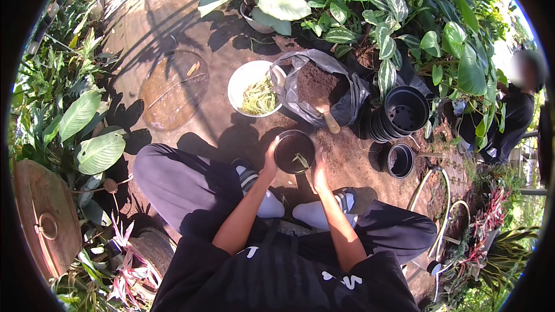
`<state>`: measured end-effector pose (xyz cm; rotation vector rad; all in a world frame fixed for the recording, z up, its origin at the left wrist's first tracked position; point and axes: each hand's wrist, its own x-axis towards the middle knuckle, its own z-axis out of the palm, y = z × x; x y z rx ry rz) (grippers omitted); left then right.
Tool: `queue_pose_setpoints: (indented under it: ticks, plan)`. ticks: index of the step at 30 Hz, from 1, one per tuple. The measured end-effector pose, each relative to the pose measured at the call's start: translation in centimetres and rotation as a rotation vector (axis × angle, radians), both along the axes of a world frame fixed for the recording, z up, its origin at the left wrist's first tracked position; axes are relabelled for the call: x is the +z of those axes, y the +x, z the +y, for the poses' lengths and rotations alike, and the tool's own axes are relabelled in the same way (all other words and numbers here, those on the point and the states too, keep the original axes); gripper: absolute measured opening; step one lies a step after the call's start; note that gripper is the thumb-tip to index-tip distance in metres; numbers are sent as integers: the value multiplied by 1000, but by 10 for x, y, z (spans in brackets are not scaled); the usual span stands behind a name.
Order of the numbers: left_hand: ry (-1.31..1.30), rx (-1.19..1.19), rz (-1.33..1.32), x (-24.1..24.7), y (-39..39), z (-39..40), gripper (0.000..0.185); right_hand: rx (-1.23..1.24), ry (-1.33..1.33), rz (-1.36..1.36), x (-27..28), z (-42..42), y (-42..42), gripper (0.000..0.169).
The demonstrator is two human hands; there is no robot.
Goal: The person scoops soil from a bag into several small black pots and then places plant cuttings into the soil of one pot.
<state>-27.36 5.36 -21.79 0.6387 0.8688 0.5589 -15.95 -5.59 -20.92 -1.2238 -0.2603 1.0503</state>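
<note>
A small black plastic plant pot (284,149) filled with dark soil is held between my two hands, in front of my feet. A pale green plant cutting (301,160) stands in the soil near its lower right side. My left hand (270,160) grips the pot's left wall. Along its right wall lies my right hand (319,172), fingers pointing forward. Just beyond the pot is a white bowl (235,89) of green cuttings (260,97). Beside that bowl sits an open grey plastic bag (352,106) of dark soil (318,80), with a wooden-handled trowel (329,119) in it.
Stacked black pots (401,110) stand at the right, near a single black pot (399,160) with some soil. A pale hose (446,186) curls below them. Potted leafy plants (381,30) crowd the back right. Another person (516,112) is at the far right. A round cover (175,91) lies left.
</note>
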Motion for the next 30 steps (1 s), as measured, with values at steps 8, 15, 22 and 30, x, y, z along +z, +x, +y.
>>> queue_pose_setpoints:
  ticks: [8,15,22,30]
  plan:
    - [-66,47,-60,-11,1,3,48,70,76,-222,6,0,14,75]
    - [-14,52,95,-19,0,4,52,-84,-203,-98,-1,-5,11,75]
    - [-9,149,473,-30,-9,9,58,77,-270,63,-8,-2,-14,83]
    - [-148,468,158,-27,-27,30,66,179,-269,66,-13,43,-34,78]
